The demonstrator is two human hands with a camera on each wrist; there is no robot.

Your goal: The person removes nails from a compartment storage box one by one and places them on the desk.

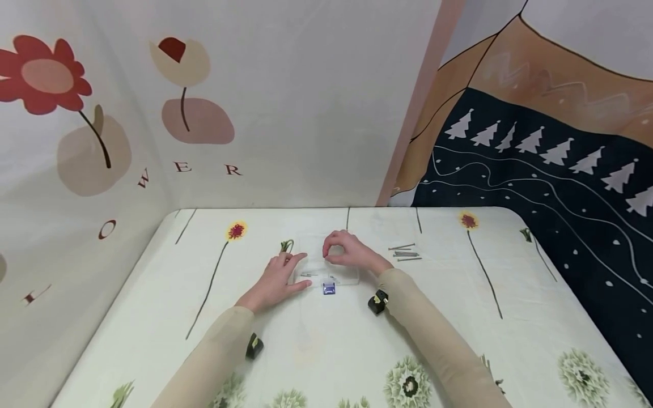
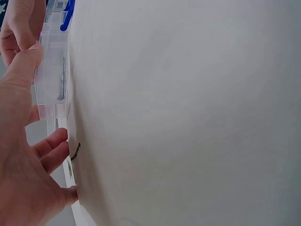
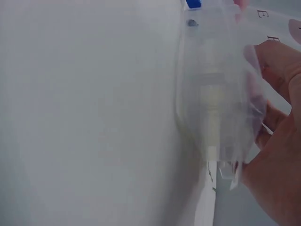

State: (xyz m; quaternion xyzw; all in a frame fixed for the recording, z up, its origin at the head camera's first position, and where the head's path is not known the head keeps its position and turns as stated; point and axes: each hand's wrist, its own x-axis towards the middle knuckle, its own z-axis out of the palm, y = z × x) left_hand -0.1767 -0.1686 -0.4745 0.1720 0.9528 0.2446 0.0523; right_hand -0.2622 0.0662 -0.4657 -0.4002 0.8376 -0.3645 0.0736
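A clear plastic box (image 1: 343,277) with a blue latch (image 1: 329,289) stands on the table, and thin metal pieces (image 1: 308,275) lie in its left part. My left hand (image 1: 272,283) spans the box's left end. Its thumb presses the near side while the index finger reaches to the far side; other fingertips (image 2: 59,136) are lower, by the cloth. Over the back of the box, my right hand (image 1: 352,249) has thumb and index finger curled together at the tips. Whether they pinch anything I cannot tell. In the right wrist view, translucent plastic (image 3: 225,84) covers part of those fingers.
Several nails (image 1: 405,254) lie in a loose pile to the right of the box. A printed flower cloth (image 1: 326,351) covers the table, and patterned hangings (image 1: 306,113) rise behind it. Black wrist cameras (image 1: 378,302) sit on both wrists.
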